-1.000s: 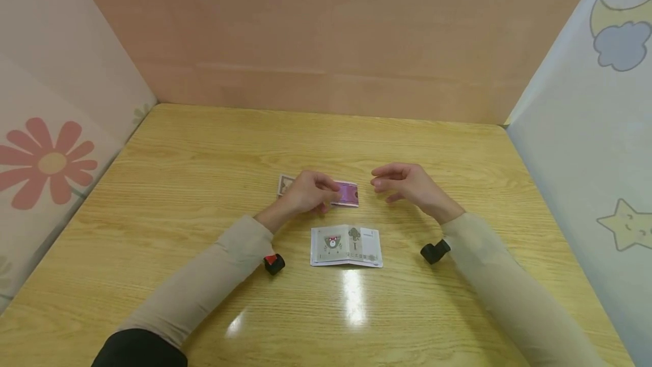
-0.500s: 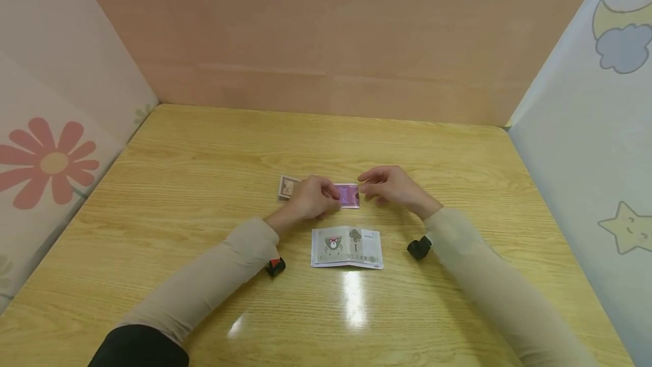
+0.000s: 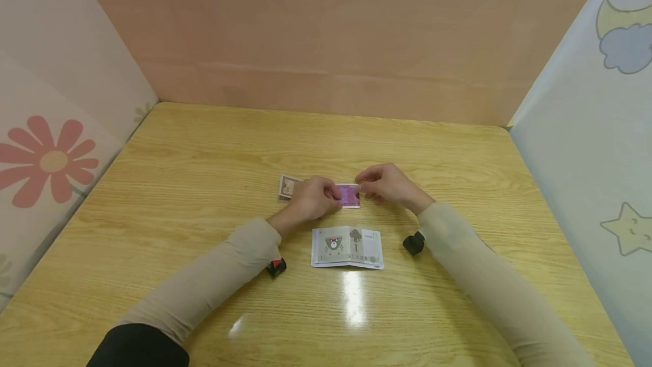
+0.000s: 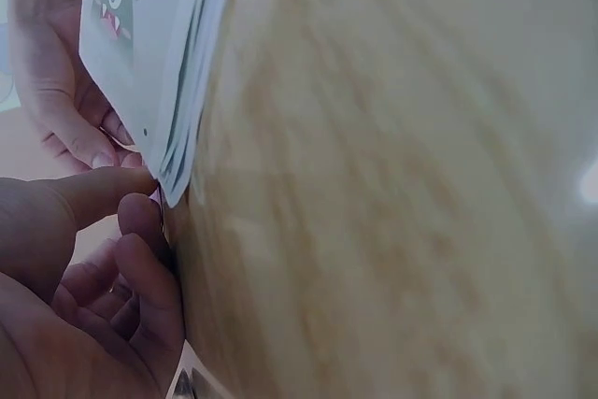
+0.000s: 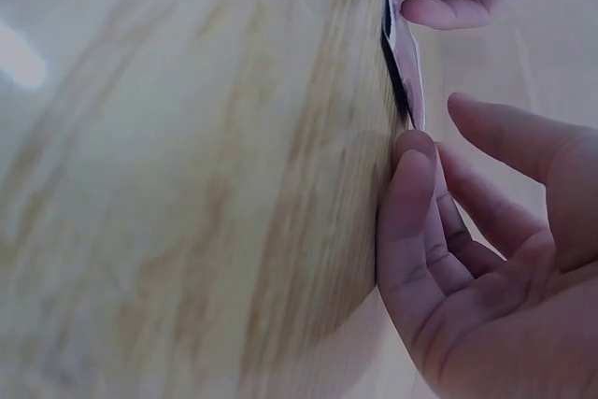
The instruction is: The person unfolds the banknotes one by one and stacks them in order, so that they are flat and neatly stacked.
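A small purple banknote (image 3: 349, 196) lies on the wooden table between my two hands. My left hand (image 3: 312, 198) pinches its left part between thumb and fingers, hiding that end. At the note's right edge is my right hand (image 3: 389, 184), its fingertips (image 5: 411, 161) on the table right at the edge and its thumb held apart. Partly under my left hand lies a brown-framed note (image 3: 288, 187). Nearer to me sits a creased stack of pale play banknotes (image 3: 333, 247) with a cartoon animal; its layered edges (image 4: 192, 109) show in the left wrist view.
The wooden table (image 3: 204, 146) meets an orange-pink back wall (image 3: 326, 33). Side walls carry a flower (image 3: 53, 161) on the left and a star (image 3: 631, 228) on the right. Dark wrist cameras sit below both wrists, such as the right one (image 3: 414, 243).
My right hand has moved left, from a gap beside the purple banknote to its right edge. My left hand stays at the note's left part, shifted only slightly.
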`<state>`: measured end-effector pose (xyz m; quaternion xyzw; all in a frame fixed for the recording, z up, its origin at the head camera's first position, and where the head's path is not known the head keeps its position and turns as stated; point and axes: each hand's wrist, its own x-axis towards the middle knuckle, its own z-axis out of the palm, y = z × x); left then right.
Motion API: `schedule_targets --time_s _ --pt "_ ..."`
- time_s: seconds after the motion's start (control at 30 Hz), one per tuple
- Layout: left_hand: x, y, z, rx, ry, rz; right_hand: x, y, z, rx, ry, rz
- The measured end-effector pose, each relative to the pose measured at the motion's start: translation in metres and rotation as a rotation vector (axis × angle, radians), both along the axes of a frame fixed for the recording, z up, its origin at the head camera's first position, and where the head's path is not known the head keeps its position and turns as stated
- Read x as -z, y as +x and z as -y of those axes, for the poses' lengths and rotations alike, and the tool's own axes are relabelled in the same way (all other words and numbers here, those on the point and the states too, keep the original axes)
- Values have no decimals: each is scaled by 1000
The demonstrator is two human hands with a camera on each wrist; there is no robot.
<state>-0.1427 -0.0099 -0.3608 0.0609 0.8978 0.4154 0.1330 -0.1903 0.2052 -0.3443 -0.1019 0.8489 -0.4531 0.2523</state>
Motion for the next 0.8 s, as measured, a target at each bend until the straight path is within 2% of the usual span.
schedule_targets --time_s 0.33,0.8 --pt "1 0 1 6 -30 -26 2 -3 6 -34 50 -50" --pt "0 0 2 40 -15 -32 3 1 7 11 35 -75"
